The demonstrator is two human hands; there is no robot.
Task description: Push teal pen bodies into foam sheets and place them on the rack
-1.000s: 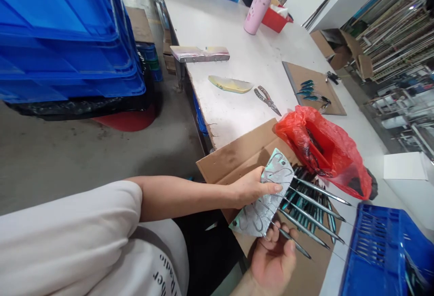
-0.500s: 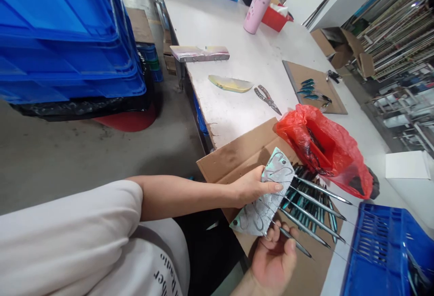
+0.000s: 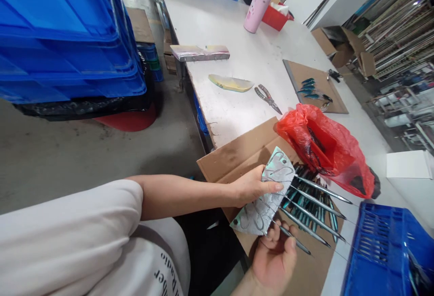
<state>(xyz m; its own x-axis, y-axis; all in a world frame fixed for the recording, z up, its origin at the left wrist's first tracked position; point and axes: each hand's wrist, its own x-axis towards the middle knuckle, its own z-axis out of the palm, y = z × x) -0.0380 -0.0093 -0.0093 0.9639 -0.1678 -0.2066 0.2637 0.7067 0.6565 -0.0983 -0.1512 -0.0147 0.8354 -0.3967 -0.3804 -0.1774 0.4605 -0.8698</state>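
Note:
My left hand [image 3: 252, 187] is closed on the edge of a grey-green plate [image 3: 259, 214] with curved wire shapes on its face, thumb on top. Several slim, dark silver fishing lures [image 3: 313, 217] stick out from the plate's right edge in a fan, with thin wires at their far ends. My right hand [image 3: 273, 257] is below, palm up, with its fingers curled at the lowest fishing lure [image 3: 296, 241] near the plate; its thumb stands apart. Under the fan, many dark and teal lures [image 3: 305, 196] lie on cardboard [image 3: 237, 156].
A red plastic bag [image 3: 325, 147] and a blue crate [image 3: 376, 241] flank the cardboard. Pliers [image 3: 267, 98], a yellowish curved piece [image 3: 230, 83], a pink bottle [image 3: 259, 7] and a board [image 3: 313, 86] with small lures are on the white table. Blue crates [image 3: 68, 61] are stacked at left.
Almost nothing differs. Both hands, the plate and the lures stay in place; the view has shifted very slightly.

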